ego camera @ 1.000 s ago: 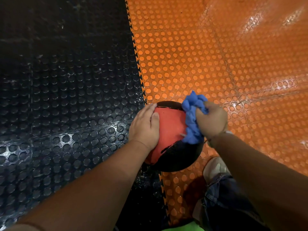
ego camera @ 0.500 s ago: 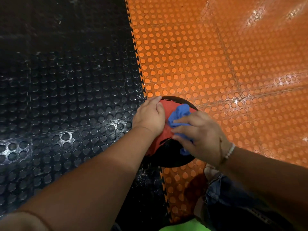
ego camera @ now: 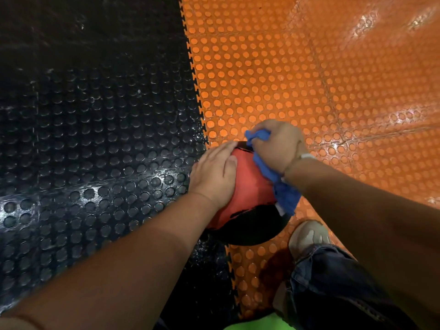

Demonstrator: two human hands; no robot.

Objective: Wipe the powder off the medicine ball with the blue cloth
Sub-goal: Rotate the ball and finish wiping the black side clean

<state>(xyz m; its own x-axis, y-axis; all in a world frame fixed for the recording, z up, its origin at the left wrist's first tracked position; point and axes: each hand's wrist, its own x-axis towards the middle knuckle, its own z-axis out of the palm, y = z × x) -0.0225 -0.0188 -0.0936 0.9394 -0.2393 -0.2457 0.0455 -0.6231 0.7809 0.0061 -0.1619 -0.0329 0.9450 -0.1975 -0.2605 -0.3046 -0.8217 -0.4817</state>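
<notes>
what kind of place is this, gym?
Most likely a gym or training room. The floor is interlocking studded rubber, black tiles beside orange tiles, and a red-and-black medicine ball sits at their seam with a blue cloth held against it.

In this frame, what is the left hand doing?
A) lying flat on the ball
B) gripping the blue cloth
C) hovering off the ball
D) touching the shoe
A: the left hand lies straight-fingered on the medicine ball, while the right hand grips the blue cloth.
</notes>
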